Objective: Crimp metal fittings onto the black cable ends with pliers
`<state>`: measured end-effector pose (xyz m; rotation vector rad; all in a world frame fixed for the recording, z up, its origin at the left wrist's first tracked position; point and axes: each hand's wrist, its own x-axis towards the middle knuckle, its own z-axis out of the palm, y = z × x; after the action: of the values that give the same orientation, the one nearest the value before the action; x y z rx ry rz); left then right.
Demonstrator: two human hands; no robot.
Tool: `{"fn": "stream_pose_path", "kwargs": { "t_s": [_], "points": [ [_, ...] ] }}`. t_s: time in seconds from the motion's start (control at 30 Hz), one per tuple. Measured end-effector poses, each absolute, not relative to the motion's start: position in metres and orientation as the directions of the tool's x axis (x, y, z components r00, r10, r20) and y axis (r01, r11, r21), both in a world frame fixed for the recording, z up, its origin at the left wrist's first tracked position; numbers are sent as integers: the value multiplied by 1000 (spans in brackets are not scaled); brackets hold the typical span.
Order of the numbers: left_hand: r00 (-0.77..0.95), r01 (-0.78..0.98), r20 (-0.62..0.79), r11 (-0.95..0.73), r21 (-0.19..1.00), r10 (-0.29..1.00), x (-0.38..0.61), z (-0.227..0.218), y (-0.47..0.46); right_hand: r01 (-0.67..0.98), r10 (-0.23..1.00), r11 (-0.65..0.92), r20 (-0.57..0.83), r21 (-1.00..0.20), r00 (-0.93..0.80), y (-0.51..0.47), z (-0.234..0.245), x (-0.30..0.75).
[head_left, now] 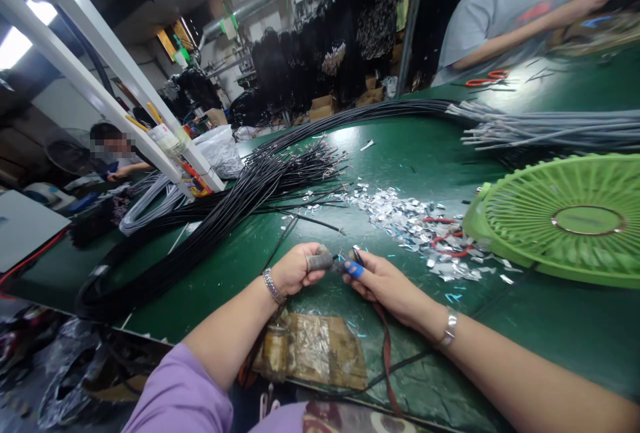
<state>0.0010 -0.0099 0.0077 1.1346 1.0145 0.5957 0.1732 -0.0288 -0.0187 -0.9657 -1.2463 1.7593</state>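
Note:
My left hand [303, 269], with a grey wrap on the thumb, is closed on a black cable [338, 257], whose stripped end with thin wires points to the right. Close beside that end is my right hand [383, 283], blue tape around one finger. Its fingers are pinched together at the wire ends; a small dark piece with a bright tip shows there, too small to name. A reddish-brown strap [385, 346] hangs below the right hand. Under both hands lies a taped piece of cardboard [327, 349] at the table's near edge.
A bundle of black cables [215, 226] curves across the left of the green table [565, 333]. Silvery scraps [400, 216] and red-handled scissors [450, 243] lie ahead, beside a green fan [555, 219]. Grey cables [540, 127] and orange scissors [487, 79] are farther back. Two people sit beyond.

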Motion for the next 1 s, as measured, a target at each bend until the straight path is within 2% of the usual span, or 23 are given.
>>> {"fn": "stream_pose_path", "kwargs": {
  "t_s": [0.17,0.37,0.53,0.63,0.77,0.87,1.0],
  "points": [
    [458,136,-356,331,934,815,1,7,-10,-189,878,-301,-194,-935,-438,-29,-20,173],
    [485,208,-391,331,920,782,0,7,-13,-204,783,-448,-271,-871,-560,-25,-17,177],
    [463,298,-415,303,905,783,2,7,-15,-184,770,-467,-295,-865,-565,-25,-13,176],
    [440,340,-435,302,890,786,3,8,-15,-149,794,-430,-294,-890,-532,-27,-14,174],
    [417,265,-393,304,915,819,2,8,-12,-114,844,-344,-253,-932,-473,-29,-16,172],
    [397,218,-339,272,937,853,1,6,-11,-94,893,-189,-132,-977,-430,-28,-18,173],
    [371,327,-235,110,939,898,1,2,-11,69,952,18,-4,-997,-307,-25,-21,173]
  ]
}}
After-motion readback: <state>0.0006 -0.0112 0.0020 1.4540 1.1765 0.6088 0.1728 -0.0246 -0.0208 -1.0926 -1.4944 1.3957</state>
